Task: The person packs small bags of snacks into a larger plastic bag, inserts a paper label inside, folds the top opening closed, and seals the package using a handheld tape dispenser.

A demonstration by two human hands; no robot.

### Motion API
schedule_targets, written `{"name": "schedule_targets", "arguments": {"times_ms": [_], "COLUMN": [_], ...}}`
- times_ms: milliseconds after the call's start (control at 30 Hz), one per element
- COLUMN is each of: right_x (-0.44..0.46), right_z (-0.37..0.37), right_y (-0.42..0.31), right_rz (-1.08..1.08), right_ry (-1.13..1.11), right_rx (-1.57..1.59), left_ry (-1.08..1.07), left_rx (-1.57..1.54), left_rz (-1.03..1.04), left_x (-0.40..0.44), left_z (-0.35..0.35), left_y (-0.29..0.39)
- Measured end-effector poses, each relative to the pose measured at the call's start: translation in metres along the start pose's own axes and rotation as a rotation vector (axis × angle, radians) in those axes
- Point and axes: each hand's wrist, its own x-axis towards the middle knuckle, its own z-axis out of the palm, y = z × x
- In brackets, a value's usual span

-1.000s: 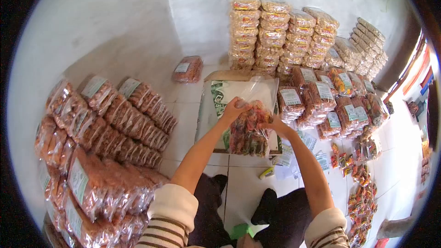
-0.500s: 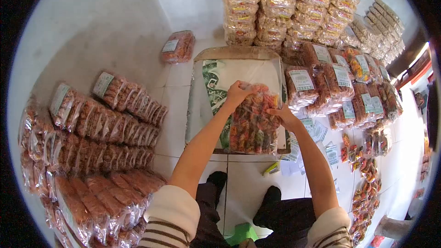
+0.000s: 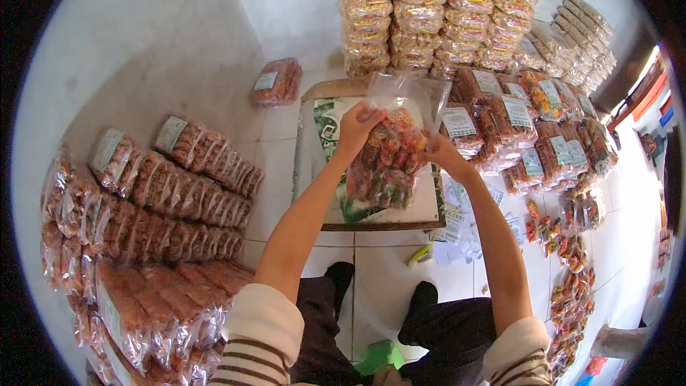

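Observation:
A clear plastic bag, filled with small red, orange and dark packets, is held up between both hands. My left hand grips its upper left side, fingers closed on the plastic. On the right side, my right hand pinches the bag. The loose, unfilled top of the bag stands up beyond the hands, toward the far edge of the board. Under the bag lies a low board with a white surface and a green printed strip. What the packets contain is too small to make out.
Stacks of brown bagged snacks line the left, and labelled packs stand on the right. Tall pale piles rise behind. Loose paper labels, a yellow-green tool and strewn small packets lie on the tiled floor.
The bag has been lifted and tilted, and its clear top now stands up past the hands. Both hands have shifted slightly, and the packets have bunched together inside.

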Motion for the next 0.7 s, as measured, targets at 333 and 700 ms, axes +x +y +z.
{"name": "schedule_targets", "arguments": {"times_ms": [333,700], "right_x": [-0.006,-0.020], "right_z": [0.014,0.015], "right_y": [0.000,0.015], "right_rz": [-0.251,-0.036], "right_ry": [0.194,0.028], "right_rx": [-0.062,-0.061], "left_ry": [0.052,0.019], "left_rx": [-0.056,-0.167], "left_rz": [0.094,0.008], "left_x": [-0.007,-0.023], "left_z": [0.009,0.009], "left_y": [0.017,0.025]}}
